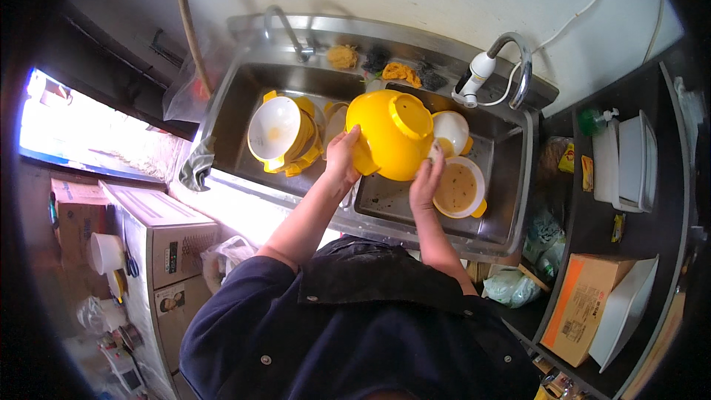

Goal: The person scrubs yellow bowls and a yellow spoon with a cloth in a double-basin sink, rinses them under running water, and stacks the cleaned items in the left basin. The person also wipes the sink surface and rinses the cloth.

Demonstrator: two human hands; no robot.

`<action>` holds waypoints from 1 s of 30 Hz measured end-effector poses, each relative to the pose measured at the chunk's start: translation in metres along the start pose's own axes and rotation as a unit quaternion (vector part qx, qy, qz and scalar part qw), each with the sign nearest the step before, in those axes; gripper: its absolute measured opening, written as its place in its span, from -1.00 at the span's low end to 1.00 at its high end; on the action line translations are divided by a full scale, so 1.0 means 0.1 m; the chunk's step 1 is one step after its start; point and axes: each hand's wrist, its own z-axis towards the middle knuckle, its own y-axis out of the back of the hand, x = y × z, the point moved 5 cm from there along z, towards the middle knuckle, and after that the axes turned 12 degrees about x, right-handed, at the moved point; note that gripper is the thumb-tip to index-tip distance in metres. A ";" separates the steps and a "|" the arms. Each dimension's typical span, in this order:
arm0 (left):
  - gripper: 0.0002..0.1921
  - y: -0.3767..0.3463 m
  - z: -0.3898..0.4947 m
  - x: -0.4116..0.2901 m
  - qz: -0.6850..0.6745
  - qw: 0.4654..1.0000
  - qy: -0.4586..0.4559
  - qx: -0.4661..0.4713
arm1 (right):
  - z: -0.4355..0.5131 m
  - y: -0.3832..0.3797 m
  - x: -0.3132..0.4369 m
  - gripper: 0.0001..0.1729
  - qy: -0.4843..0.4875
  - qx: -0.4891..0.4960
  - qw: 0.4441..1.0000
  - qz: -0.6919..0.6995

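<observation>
A yellow handled bowl [383, 128] is tipped on its side above the sink divider, its foot ring facing up and away from me. My left hand [341, 156] grips it by the rim near one handle. Against the bowl's right side rests my right hand [427, 178], with something pale, perhaps a scrubber, at its fingertips. In the right basin, a white-lined bowl of cloudy brownish liquid [458, 188] sits close to that hand, and another white-lined bowl [451, 129] lies behind it. Stacked yellow bowls with white insides [276, 129] stand in the left basin.
Scouring pads [401, 73] line the sink's back ledge between a curved faucet [286, 28] and a white-bodied faucet [479, 75]. A grey cloth [197, 166] hangs over the left corner. Right of the sink, a dark shelf [600, 233] holds a cardboard box [583, 305] and white trays [625, 161].
</observation>
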 end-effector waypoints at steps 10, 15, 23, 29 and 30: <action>-0.85 -0.03 -0.08 -0.04 0.286 0.954 -0.086 -0.020 | 0.95 -0.63 0.89 -0.70 0.202 0.217 0.916 -0.270; -0.85 0.02 -0.29 -0.18 0.243 0.969 0.013 0.043 | 1.30 -0.20 -0.15 -0.69 -0.308 0.238 0.903 0.180; -0.71 0.18 -0.19 -0.68 0.598 0.766 -0.235 -0.003 | 0.59 0.28 -0.89 -0.56 -0.343 0.039 0.809 0.476; -0.73 0.62 0.24 -0.68 0.677 0.676 -0.278 -0.084 | 0.24 0.45 -0.75 -0.58 -0.349 0.061 0.831 0.429; -0.73 0.70 0.30 -0.67 0.668 0.681 -0.284 -0.096 | 0.21 0.46 -0.73 -0.58 -0.349 0.063 0.822 0.446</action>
